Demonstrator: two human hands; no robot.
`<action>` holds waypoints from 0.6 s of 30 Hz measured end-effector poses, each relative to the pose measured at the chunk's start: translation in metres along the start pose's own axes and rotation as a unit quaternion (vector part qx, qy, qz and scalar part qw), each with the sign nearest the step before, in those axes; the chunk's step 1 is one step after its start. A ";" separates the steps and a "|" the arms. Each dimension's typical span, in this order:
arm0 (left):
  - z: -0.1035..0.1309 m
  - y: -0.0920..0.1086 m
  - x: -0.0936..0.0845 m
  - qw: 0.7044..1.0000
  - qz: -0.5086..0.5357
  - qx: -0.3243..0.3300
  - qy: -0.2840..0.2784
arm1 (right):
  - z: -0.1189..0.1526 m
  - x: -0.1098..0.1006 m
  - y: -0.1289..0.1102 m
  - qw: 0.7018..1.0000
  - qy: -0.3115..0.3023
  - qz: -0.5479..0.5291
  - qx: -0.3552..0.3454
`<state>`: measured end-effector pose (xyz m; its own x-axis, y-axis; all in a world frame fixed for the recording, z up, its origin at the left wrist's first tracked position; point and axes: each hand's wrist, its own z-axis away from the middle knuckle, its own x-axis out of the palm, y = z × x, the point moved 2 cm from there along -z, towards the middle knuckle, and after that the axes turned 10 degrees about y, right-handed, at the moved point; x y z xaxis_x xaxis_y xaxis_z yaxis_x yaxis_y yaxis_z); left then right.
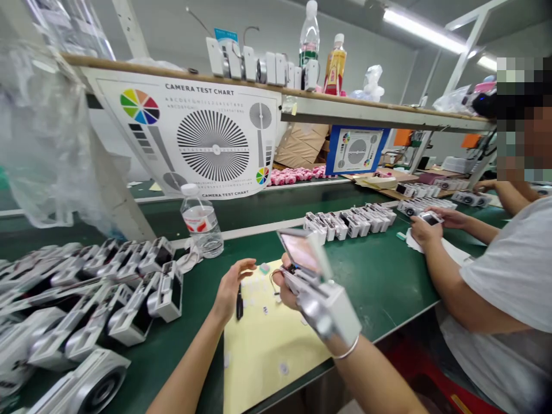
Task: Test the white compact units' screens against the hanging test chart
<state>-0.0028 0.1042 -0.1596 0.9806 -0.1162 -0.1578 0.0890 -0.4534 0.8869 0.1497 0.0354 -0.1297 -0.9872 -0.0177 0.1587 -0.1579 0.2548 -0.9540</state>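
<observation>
My right hand [288, 290] grips a white camera [330, 307] above the yellow sheet [263, 356]. The camera is tilted and slightly blurred, its screen [302, 252] swung up from the body. A thin wire hangs beside my fingers. My left hand [230, 290] is open with bent fingers and holds nothing; it hovers over the sheet's left edge. Below it lies a black pen [240, 302]. A small green and pink block [264, 268] rests just right of its fingertips. Tiny clear pieces are scattered on the sheet.
Rows of white cameras [133, 305] crowd the left of the green bench, and more camera units [351, 222] stand at the back. A water bottle [202, 221] stands behind my left hand. At right, a co-worker [509, 270] handles another camera. A test chart [215, 141] hangs from the shelf.
</observation>
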 end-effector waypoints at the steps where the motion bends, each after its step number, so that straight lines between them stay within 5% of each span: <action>1: -0.002 0.000 -0.002 1.000 0.021 -0.020 -0.009 | -0.004 -0.008 0.000 1.000 -0.011 -0.010 0.006; 7: 0.000 0.008 -0.004 0.938 0.293 -0.178 -0.045 | -0.031 -0.044 0.011 0.995 -0.076 0.027 0.056; 12: -0.001 0.005 -0.007 0.966 0.221 -0.124 -0.047 | -0.022 -0.038 0.024 0.995 -0.015 0.097 0.017; 18: 0.000 -0.005 -0.009 0.961 0.228 -0.156 -0.018 | -0.013 -0.031 0.035 0.986 0.027 0.164 -0.014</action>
<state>-0.0121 0.1075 -0.1627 0.9237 -0.2731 0.2688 -0.2958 -0.0624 0.9532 0.1747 0.0571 -0.1647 -0.9822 0.1211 -0.1436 0.1714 0.2650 -0.9489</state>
